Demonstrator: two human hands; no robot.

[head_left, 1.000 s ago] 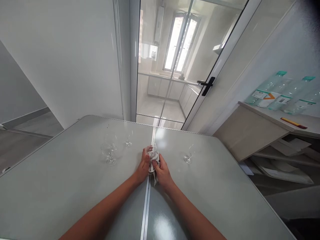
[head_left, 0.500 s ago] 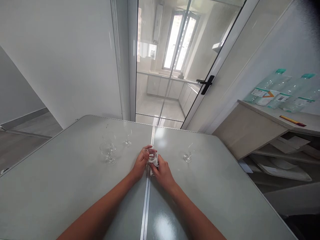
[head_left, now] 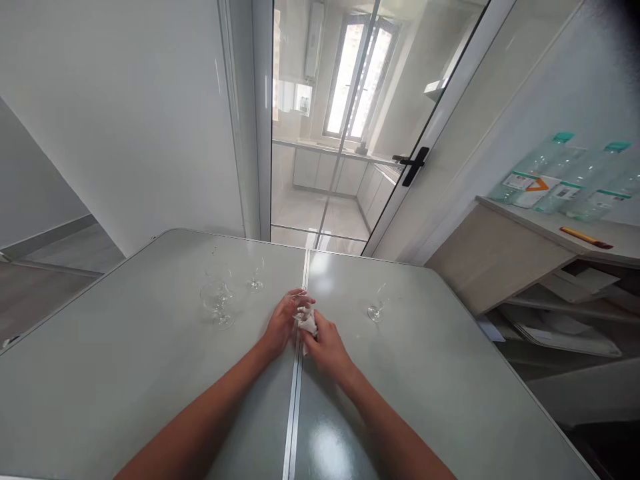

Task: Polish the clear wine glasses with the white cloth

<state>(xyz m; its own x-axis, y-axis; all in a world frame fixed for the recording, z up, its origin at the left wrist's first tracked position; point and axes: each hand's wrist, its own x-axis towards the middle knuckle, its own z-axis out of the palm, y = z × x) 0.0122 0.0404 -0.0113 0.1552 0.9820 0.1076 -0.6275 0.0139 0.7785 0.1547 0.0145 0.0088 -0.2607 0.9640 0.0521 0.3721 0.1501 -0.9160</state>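
Observation:
Over the seam of the grey table (head_left: 250, 400), my left hand (head_left: 281, 325) is closed around a clear stemmed glass (head_left: 299, 300), its fingers wrapped about the bowl. My right hand (head_left: 326, 343) pinches a crumpled white cloth (head_left: 308, 322) and presses it against the glass. Much of the glass is covered by my fingers and the cloth. To the left of my hands stand several more clear stemmed glasses, among them a wide-bowled glass (head_left: 218, 303) and a slimmer glass (head_left: 255, 285). Another stemmed glass (head_left: 375, 312) stands alone on the right.
Beyond the table is a glazed door (head_left: 320, 200) with a black handle (head_left: 415, 165). At the right, a wooden shelf unit (head_left: 520, 247) carries several clear bottles (head_left: 543, 177) with green caps and a yellow-and-red stick-like item (head_left: 585, 238). A white wall (head_left: 150, 133) stands at the left.
The cloth and my right-hand fingers have shifted slightly against the glass, and the glass has turned a little in my left hand. The standing glasses have stayed put.

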